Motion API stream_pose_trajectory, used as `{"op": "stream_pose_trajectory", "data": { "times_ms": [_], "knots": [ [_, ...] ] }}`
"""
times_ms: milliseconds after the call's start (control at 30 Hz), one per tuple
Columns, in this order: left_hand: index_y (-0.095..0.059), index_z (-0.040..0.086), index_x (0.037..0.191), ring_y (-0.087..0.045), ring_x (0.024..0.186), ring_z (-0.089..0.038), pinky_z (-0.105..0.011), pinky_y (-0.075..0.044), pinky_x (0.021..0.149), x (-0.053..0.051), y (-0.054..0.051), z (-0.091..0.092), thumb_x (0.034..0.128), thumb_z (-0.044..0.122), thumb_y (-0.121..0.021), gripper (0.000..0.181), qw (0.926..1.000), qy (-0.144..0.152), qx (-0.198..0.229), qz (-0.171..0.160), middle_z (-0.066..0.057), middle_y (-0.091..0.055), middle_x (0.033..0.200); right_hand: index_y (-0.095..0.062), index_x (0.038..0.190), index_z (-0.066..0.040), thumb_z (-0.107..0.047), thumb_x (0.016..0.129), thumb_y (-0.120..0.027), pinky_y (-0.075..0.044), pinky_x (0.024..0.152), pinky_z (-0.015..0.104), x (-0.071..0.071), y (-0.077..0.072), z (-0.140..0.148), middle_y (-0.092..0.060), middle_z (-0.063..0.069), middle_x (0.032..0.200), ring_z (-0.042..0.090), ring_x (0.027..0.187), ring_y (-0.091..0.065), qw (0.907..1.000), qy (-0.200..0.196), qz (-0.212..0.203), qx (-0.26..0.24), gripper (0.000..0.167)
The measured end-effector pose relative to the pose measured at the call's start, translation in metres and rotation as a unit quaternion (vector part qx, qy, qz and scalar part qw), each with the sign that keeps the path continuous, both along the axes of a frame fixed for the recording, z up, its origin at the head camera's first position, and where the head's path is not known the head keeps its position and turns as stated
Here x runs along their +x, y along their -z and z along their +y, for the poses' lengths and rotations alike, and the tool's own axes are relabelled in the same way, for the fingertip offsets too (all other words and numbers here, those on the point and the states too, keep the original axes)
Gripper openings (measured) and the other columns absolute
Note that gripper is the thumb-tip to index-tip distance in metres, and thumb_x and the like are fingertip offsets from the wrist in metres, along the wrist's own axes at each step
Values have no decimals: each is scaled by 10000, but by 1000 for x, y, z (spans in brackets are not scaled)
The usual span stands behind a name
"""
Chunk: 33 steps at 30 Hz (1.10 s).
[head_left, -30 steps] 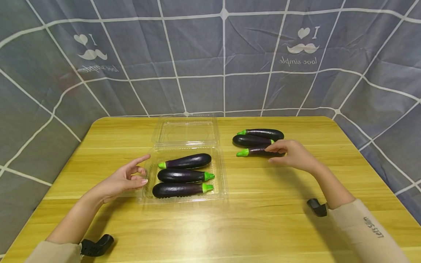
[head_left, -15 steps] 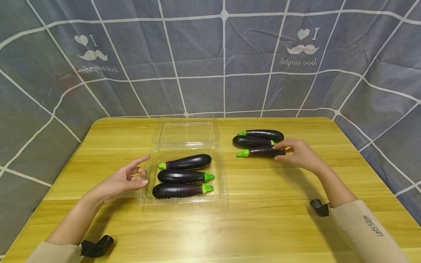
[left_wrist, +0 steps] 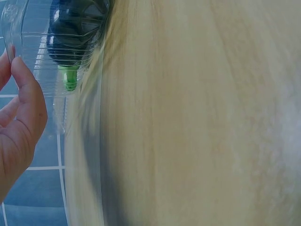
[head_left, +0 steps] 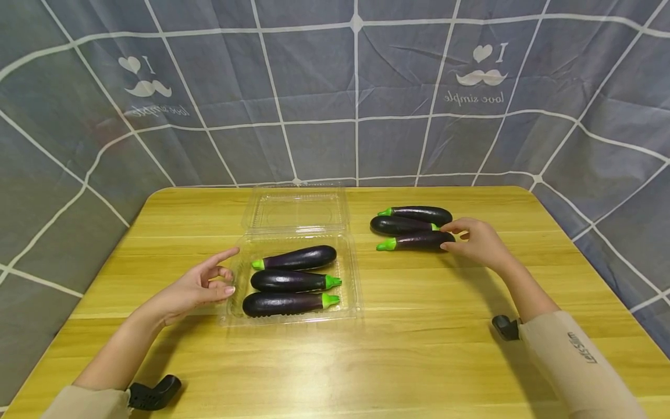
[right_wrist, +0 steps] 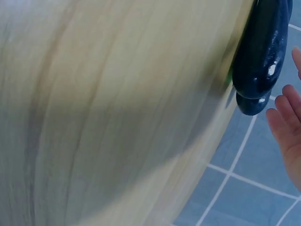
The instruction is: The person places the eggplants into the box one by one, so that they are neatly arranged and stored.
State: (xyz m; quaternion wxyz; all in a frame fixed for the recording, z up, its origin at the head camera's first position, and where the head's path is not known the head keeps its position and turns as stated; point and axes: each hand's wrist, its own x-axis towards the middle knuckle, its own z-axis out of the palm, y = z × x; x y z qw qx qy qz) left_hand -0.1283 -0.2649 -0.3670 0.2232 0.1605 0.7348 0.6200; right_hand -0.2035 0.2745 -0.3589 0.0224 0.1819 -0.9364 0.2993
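Eggplant (head_left: 419, 240) nearest the right hand (head_left: 478, 241): lying on the bench (head_left: 408, 349) in front of two other eggplants (head_left: 400, 224), green stem to the left, blunt end between thumb and index fingertip. Thumb and fingers of the right hand apart, straddling that end without a visible grip; gap showing beside the fingers in the right wrist view. Left hand (head_left: 196, 289) at the left edge of the clear container (head_left: 358, 285), index finger stretched out, thumb by the rim; cannot tell if lightly pinching. Inside, three packed eggplants (head_left: 288, 280) side by side; lid (head_left: 298, 208) folded back.

Step in hand, by judgement: a pick-up or a set-down at the bench; impossible to settle which. For a pick-up, next calls for closing on the body and lifting clear of the neighbours; for a set-down, for backing off without nudging the row.
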Motion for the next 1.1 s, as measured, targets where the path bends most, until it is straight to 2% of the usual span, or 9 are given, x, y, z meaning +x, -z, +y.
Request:
{"op": "stream_pose_trajectory", "data": {
  "times_ms": [633, 1100],
  "knots": [
    [-92, 22, 1482, -488, 763, -80, -248, -500, 697, -1, 0, 1, 898, 6, -582, 762, 10000, 25, -15, -39, -75, -402, 980, -623, 1129, 34, -119, 776, -761, -494, 800, 475, -10, 17, 7, -577, 232, 1132, 374, 995, -528, 9998, 78, -122, -98, 408],
    [-97, 31, 1484, -493, 765, -76, -248, -504, 698, 0, 0, 0, 899, 9, -583, 761, 10000, 24, 9, -47, -76, -396, 979, -604, 1153, 38, -94, 784, -752, -497, 806, 460, -12, 18, 6, -557, 242, 1156, 370, 1042, -490, 9990, 64, -395, -205, 419]
  ]
}}
